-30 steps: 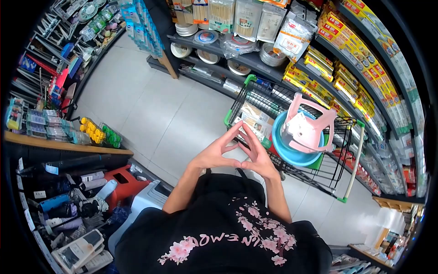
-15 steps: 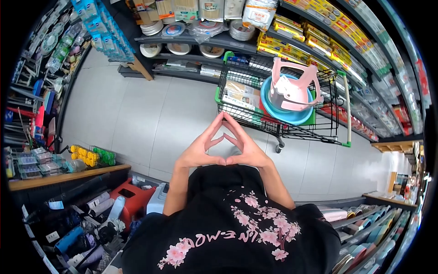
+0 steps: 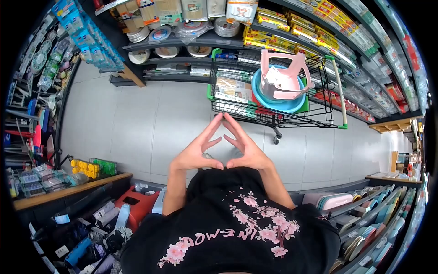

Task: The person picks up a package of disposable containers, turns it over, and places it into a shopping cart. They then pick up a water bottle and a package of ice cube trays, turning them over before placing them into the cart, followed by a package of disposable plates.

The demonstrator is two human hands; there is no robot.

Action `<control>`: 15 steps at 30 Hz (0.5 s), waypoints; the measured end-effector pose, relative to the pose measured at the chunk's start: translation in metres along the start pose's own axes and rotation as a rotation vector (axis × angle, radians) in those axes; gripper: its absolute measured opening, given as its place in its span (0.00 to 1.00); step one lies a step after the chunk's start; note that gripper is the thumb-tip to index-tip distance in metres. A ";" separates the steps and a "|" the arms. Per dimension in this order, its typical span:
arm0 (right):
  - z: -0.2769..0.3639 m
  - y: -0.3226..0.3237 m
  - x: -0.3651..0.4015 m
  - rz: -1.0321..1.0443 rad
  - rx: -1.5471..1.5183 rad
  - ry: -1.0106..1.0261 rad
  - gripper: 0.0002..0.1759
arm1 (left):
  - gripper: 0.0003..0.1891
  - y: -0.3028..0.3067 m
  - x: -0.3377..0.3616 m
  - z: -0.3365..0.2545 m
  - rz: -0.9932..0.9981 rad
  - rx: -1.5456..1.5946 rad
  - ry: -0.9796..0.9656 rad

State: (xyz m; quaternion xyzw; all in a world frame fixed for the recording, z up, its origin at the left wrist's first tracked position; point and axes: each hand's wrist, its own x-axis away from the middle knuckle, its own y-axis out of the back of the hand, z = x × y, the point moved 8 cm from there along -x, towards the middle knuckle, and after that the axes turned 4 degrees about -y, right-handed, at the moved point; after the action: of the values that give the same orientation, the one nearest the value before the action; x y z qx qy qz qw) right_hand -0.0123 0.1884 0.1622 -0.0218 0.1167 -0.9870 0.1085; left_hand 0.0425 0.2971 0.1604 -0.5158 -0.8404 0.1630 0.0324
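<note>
In front of my black shirt with pink blossoms, my left hand and my right hand face each other with fingers stretched out. Their index fingertips meet or nearly meet at the top, while a narrow gap parts the thumbs. Neither hand holds anything. Just beyond the fingertips stands a black wire shopping cart with green corners. Inside it are a blue basin, a pink plastic stool-like piece sitting in the basin, and a flat package.
Shelves with plates and yellow boxes run behind the cart. Blue hanging packs are at the upper left. Behind me, a red plastic stool and umbrellas lie left, a plate rack right. Grey tiled floor lies between.
The thumbs have come slightly apart, and the index fingertips seem a little looser. The cart and shelves have shifted slightly up and left in view.
</note>
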 end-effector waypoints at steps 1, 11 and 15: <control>0.001 -0.002 0.001 -0.003 -0.011 0.000 0.76 | 0.74 -0.003 0.002 0.000 0.014 0.009 0.005; 0.008 0.002 0.002 0.116 0.017 -0.003 0.78 | 0.73 -0.012 0.010 -0.008 -0.096 -0.082 -0.062; 0.017 0.023 0.022 0.100 0.008 0.002 0.78 | 0.73 -0.042 -0.009 -0.004 -0.064 -0.096 -0.051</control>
State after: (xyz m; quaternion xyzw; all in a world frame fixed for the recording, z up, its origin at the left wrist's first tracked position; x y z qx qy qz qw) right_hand -0.0276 0.1577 0.1739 -0.0145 0.1139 -0.9808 0.1578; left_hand 0.0117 0.2733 0.1775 -0.4855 -0.8638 0.1346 -0.0083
